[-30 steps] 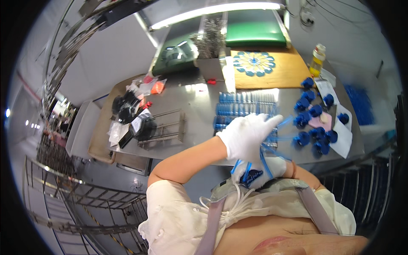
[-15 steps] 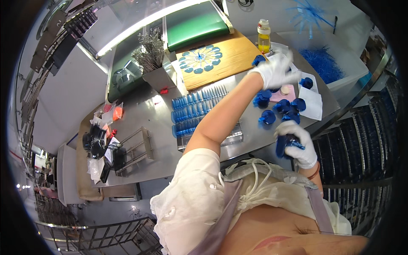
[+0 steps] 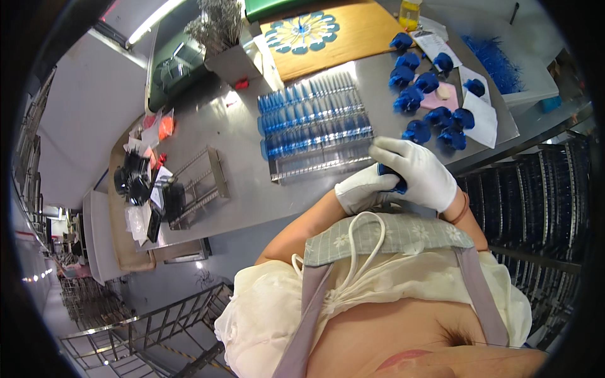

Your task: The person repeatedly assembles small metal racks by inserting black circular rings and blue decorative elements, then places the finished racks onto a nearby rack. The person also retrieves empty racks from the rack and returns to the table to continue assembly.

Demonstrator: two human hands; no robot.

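Close to my body, over the table's near edge, my white-gloved hands meet around a dark-blue bundle [image 3: 398,181]. My left hand [image 3: 364,190] closes on it from the left side. My right hand [image 3: 423,173] wraps over it from the right with its fingers curled, so most of the bundle is hidden. Just beyond my hands stands a metal rack [image 3: 321,165] with rows of tapered, see-through blue pieces [image 3: 312,110]. To the right of the rack, several similar dark-blue bundles [image 3: 416,131] lie about the table.
A flower pattern of blue pieces [image 3: 302,31] lies on a brown board [image 3: 353,38]. Left of it, a metal box [image 3: 234,66] holds thin wire stems. An unfilled rack [image 3: 208,179] stands left. White papers [image 3: 480,120], a pink pad [image 3: 440,97] and a bin [image 3: 526,82] are right.
My left hand has come back from the far right of the table to meet my right hand. My right hand has moved left and up with the bundle. The whole view has shifted.
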